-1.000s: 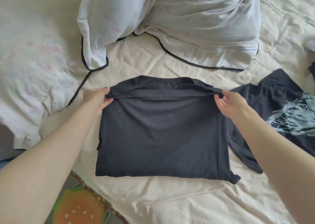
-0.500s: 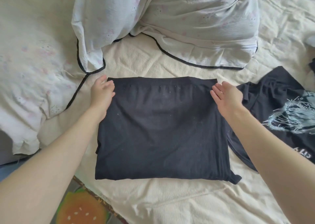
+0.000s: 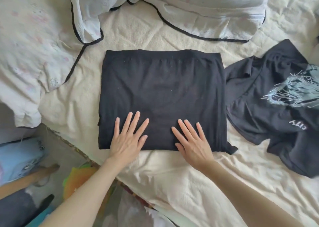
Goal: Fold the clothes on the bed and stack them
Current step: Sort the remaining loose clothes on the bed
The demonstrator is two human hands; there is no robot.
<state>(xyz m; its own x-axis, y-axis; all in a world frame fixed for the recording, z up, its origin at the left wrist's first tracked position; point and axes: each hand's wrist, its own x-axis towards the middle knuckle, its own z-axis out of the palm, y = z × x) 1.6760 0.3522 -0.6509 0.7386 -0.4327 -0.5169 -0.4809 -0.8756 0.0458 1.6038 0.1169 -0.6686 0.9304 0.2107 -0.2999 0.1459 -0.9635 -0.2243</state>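
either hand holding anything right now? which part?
Nothing is held. The left hand and right hand both lie flat, fingers straight, on the near part of the folded black garment, by its near edge.

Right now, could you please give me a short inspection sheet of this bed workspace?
Surface: cream bedsheet, wrinkled.
Job's things: folded black garment lying flat in the middle; unfolded black printed T-shirt crumpled to its right.
Clutter: pale floral duvet bunched at the left; pillow with dark piping at the top.
Hands: left hand and right hand pressing flat on the garment's near edge.
Cables: nothing seen.
Surroundings: bright mat on the floor beside the bed.
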